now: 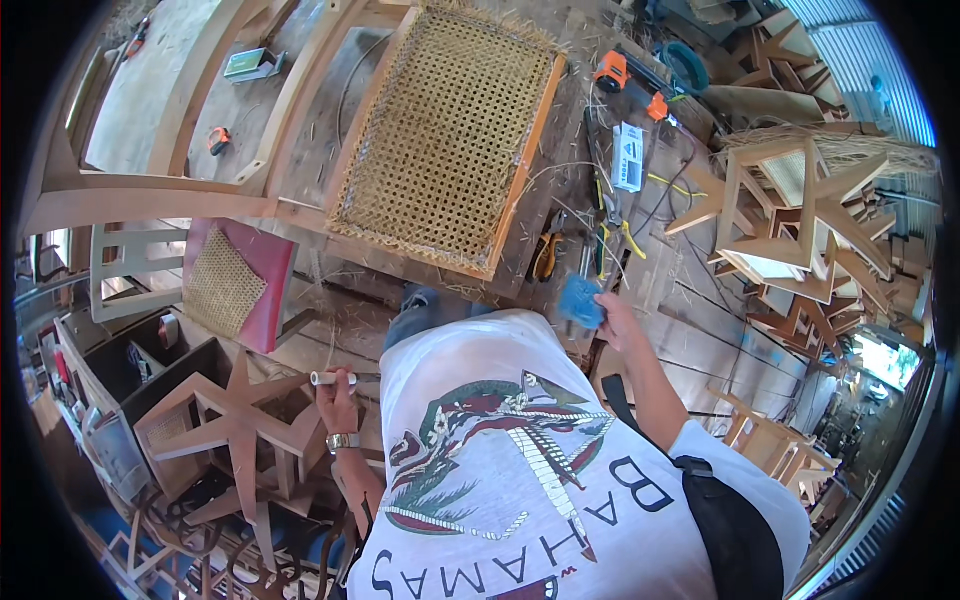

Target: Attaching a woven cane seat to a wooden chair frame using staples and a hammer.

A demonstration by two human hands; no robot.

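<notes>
My left hand (340,412), with a watch on the wrist, is closed around a short pale cylinder (322,379), which looks like a tool handle; a thin dark part sticks out on its other side. Over on the right, my right hand (622,325) grips a blue, partly see-through block-like piece (580,301); its exact kind is unclear. Ahead of me lies a woven cane panel (450,130) on a wooden frame, its frayed strand ends showing along the edges. Orange-handled pliers (545,256) and yellow-handled cutters (628,240) lie just beyond my right hand.
An orange-and-black nail gun (612,72) and a blue-and-white box (628,157) lie on the planks. Star-shaped wooden frames stand at right (770,205) and lower left (240,425). A red seat (268,285) with a cane piece, wooden rails (180,205) and a tape measure (219,141) are at left.
</notes>
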